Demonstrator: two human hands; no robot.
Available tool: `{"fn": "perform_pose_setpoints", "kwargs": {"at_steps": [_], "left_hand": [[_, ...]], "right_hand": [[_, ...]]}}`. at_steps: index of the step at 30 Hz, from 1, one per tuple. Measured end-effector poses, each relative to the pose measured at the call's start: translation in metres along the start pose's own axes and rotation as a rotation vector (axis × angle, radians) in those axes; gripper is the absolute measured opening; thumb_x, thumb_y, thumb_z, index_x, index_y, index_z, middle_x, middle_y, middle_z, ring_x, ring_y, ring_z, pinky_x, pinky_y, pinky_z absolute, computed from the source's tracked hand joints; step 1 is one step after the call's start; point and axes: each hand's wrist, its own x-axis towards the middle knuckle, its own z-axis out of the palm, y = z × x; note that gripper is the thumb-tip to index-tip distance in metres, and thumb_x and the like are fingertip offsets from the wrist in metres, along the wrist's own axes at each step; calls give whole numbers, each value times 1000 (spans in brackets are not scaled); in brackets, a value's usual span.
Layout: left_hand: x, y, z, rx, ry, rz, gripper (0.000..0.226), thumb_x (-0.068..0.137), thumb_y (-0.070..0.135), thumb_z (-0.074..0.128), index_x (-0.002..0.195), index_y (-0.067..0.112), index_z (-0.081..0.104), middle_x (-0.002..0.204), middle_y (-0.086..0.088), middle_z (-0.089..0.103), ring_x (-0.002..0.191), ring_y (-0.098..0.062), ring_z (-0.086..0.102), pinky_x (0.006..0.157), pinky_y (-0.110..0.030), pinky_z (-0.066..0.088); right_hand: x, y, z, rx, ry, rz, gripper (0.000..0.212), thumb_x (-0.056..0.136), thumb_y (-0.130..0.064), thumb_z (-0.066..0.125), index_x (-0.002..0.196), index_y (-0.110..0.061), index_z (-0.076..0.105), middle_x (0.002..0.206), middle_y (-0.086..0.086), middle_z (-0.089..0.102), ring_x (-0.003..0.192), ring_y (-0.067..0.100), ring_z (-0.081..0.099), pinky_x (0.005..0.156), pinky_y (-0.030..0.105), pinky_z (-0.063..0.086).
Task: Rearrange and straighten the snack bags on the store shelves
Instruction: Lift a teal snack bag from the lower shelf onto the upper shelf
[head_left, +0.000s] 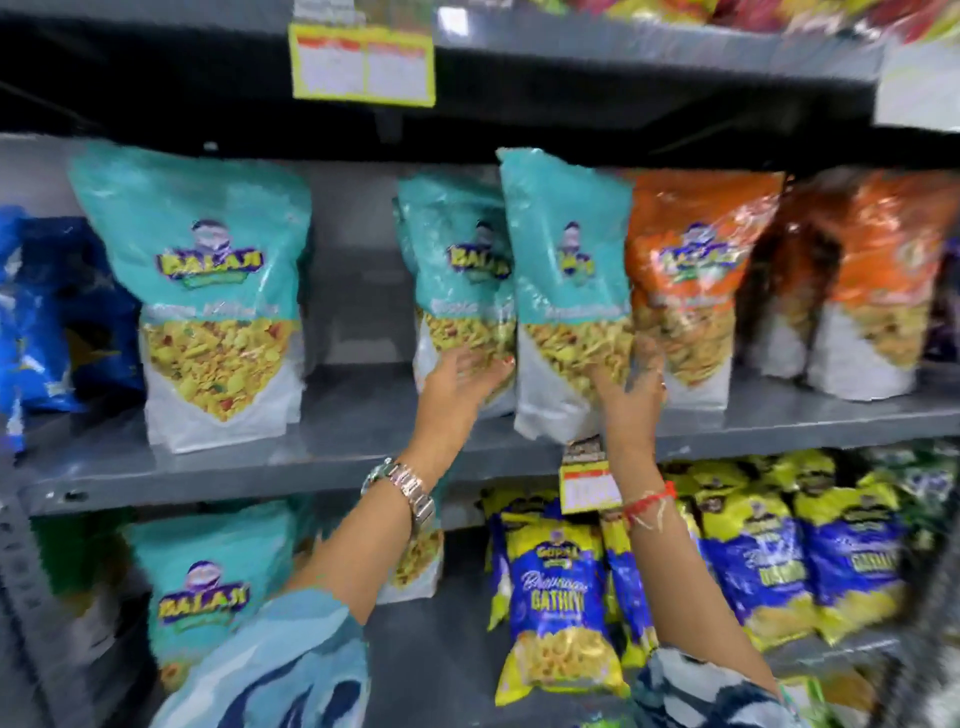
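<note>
On the middle grey shelf (322, 457) stand teal snack bags. The front teal bag (566, 280) is tilted, and its bottom corner hangs over the shelf edge. My right hand (636, 384) grips its lower right side, wedged against an orange bag (696, 291). Just left of it and further back is a second teal bag (457, 280). My left hand (462, 376) lies flat on that bag's lower front with its fingers spread. A larger-looking teal bag (208, 291) stands upright at the left, with a gap between it and the other two.
More orange bags (872, 291) stand at the right and blue bags (52, 322) at the far left. The lower shelf holds a teal bag (208, 587) and several yellow-and-blue bags (561, 597). A price tag (589, 483) hangs from the shelf edge under my right hand.
</note>
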Motion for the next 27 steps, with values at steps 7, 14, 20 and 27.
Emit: {"fn": "perform_pose_setpoints", "kwargs": {"at_steps": [7,14,20,27], "left_hand": [[23,-2,50,131,-10,48,69,73,34,71,131,13,42,126,5,49,118,-14,46,100,-31,38],[26,-1,68,154,103,30,73,70,31,74,129,7,38,130,-8,49,126,-29,44,101,-39,39],[11,7,44,-14,69,48,74,59,29,81,124,16,47,124,-6,62,113,-23,59,100,-45,46],[-31,17,4,-132,43,55,68,54,28,73,117,11,53,106,0,68,92,-7,68,71,-18,54]], "right_hand": [[56,22,-21,-39,-338,253,102,48,-43,89,132,-10,42,129,8,60,112,19,61,94,34,51],[49,6,-33,-137,-484,260,106,35,-57,88,125,-15,51,120,4,67,110,20,64,98,41,52],[21,-21,-26,-161,-444,176,81,40,-44,92,111,-20,60,110,-3,70,102,13,67,94,37,55],[-36,-50,-12,-378,-404,64,107,26,-77,71,118,-26,53,120,-1,61,115,20,58,97,44,51]]}}
